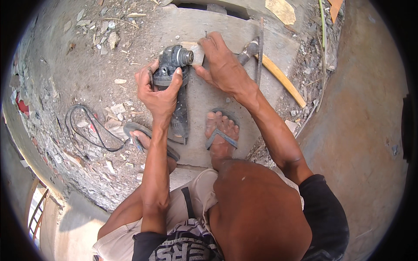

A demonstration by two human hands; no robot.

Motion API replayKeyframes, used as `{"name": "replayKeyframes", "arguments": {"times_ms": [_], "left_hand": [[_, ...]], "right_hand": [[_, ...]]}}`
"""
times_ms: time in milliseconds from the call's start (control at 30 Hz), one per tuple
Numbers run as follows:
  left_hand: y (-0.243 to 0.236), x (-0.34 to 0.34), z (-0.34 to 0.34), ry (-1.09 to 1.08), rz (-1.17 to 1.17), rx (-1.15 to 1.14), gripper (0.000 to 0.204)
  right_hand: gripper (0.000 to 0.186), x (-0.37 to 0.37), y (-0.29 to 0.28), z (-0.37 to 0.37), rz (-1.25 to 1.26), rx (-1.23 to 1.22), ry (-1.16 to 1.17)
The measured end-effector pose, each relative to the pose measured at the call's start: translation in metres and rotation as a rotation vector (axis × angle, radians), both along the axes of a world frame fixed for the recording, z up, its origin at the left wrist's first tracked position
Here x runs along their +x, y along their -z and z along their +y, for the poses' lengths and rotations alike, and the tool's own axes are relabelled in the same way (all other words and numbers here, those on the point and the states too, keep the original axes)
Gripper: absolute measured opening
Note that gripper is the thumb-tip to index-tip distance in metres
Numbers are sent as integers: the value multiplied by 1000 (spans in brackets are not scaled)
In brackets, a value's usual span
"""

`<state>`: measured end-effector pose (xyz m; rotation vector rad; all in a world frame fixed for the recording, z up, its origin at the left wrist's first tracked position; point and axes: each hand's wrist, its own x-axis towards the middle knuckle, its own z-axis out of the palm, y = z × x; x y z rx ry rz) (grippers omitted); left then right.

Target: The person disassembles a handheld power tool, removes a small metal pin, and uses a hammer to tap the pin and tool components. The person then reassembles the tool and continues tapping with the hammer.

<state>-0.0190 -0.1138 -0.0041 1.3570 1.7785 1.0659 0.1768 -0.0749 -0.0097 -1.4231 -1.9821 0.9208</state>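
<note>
A black angle grinder [170, 65] lies on the concrete slab with its body toward me and its bare spindle pointing right; no disc shows on it. My left hand [159, 89] is wrapped round its gear head, with the thumb on the near right side. Just right of the spindle, my right hand [224, 65] has its thumb and fingers closed about a pale flat piece [198, 53]. That piece is partly hidden by the fingers, and its kind is unclear. Beyond my right hand lies a hammer [283, 80] with a yellow wooden handle and dark head.
A thin metal bar [260, 52] crosses the hammer near its head. The concrete slab [196, 152] is under my sandalled right foot [222, 130]. A black cable [93, 130] loops over rubble at left. Stone chips [114, 40] lie farther off, and a smooth wall or ledge [352, 108] rises at right.
</note>
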Motion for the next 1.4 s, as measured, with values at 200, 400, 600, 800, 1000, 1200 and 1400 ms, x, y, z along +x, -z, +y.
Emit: {"name": "replayKeyframes", "arguments": {"times_ms": [200, 400, 600, 800, 1000, 1200, 1400], "left_hand": [[1, -2, 1, -54, -83, -35, 52], [3, -8, 4, -91, -244, -108, 51], [5, 5, 1, 8, 118, 61, 53], [3, 9, 2, 51, 256, 145, 53], [1, 8, 1, 41, 195, 94, 53], [2, 4, 2, -27, -9, 11, 53], [3, 6, 2, 81, 230, 105, 53]], "right_hand": [[57, -1, -5, -2, -10, -141, 13], [55, 5, 5, -3, 66, -90, 17], [56, 14, 12, 1, 65, 14, -10], [54, 15, 6, 5, 40, 22, -43], [54, 18, 11, 3, 45, 47, -31], [55, 21, 12, 3, 63, 75, -36], [56, 23, 12, 1, 45, 92, -14]]}}
